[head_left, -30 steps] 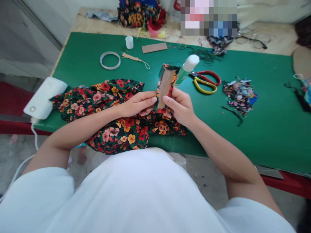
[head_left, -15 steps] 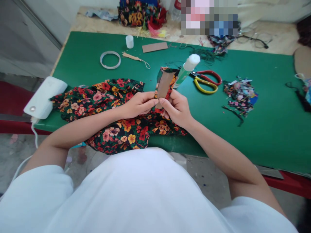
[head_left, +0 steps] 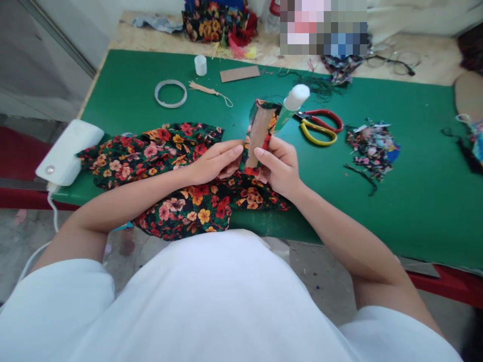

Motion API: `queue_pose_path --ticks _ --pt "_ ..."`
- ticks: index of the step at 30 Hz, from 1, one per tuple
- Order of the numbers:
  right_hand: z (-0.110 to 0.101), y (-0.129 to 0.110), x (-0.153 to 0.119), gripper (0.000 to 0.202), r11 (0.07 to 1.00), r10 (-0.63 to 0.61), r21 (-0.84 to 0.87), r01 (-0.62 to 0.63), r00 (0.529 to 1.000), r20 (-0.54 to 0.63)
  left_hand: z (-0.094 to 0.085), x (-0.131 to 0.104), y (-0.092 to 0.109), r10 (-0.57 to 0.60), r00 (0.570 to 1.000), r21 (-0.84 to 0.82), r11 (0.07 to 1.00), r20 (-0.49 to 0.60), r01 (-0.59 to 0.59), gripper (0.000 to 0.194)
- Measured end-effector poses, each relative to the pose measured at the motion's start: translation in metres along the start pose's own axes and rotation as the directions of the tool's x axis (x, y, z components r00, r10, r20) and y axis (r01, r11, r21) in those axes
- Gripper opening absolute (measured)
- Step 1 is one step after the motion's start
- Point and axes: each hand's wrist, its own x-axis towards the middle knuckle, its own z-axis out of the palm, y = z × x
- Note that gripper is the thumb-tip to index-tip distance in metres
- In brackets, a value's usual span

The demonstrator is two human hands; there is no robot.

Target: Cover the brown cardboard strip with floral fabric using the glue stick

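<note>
A brown card strip [head_left: 261,131] with floral fabric folded round its edges is held upright above the table. My right hand [head_left: 281,166] pinches its lower right part, thumb on the card face. My left hand [head_left: 221,162] is at the strip's lower left edge, its thumb lying along its curled fingers; the fingertips are partly hidden behind the fabric edge. Under my left forearm and hands spreads a crumpled floral cloth [head_left: 169,211]. Just behind the strip stands a glue stick [head_left: 296,99] with a white top.
On the green mat [head_left: 415,211] are red and yellow scissors [head_left: 320,128], fabric scraps [head_left: 372,148], a tape ring [head_left: 170,94], a white cap [head_left: 200,65], a card piece [head_left: 240,74] and a tan tag [head_left: 206,89]. A white device [head_left: 70,152] sits at the left edge.
The strip has shifted slightly right and shows more of its lower end. My left thumb has come off the card face, and my right hand has moved slightly right.
</note>
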Motion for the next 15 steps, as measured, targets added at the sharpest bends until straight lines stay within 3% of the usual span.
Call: queue_pose_path --ticks 6,11,15 --pt "-0.0011 -0.0043 -0.0028 0.056 0.999 0.033 0.011 -0.034 0.996 0.080 -0.0021 -0.0011 0.0008 0.022 0.999 0.037 0.999 0.048 -0.024 0.067" --pt "-0.0045 -0.0022 -0.0041 0.052 0.995 -0.040 -0.088 0.050 0.993 0.111 -0.0055 -0.0002 -0.0012 0.053 0.993 0.038 0.998 0.101 -0.057 0.063" --pt "-0.0047 0.0040 -0.0031 0.053 0.989 -0.046 -0.136 0.061 0.992 0.115 -0.0095 0.0018 -0.0036 0.067 0.992 0.140 0.987 0.110 -0.082 0.063"
